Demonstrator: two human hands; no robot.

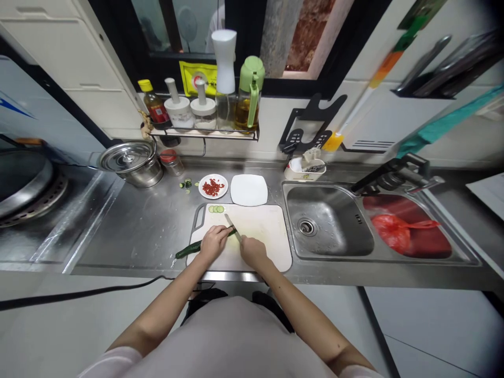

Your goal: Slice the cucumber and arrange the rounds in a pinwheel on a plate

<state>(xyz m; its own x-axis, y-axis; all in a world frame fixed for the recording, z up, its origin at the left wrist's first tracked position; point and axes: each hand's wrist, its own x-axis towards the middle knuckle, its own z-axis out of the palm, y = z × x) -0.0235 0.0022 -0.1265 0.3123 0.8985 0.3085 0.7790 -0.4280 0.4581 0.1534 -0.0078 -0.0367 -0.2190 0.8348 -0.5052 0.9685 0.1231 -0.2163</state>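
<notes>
A white cutting board lies on the steel counter in front of me. My left hand is closed over a green cucumber that lies across the board's left edge. My right hand grips a knife whose blade points up and left, meeting the cucumber's end beside my left fingers. A few cucumber slices sit at the board's top left corner.
Behind the board are a small plate of chopped red chilli and a white square plate. A lidded steel pot stands at the left, a double sink at the right with a red bag. Condiment bottles line a shelf.
</notes>
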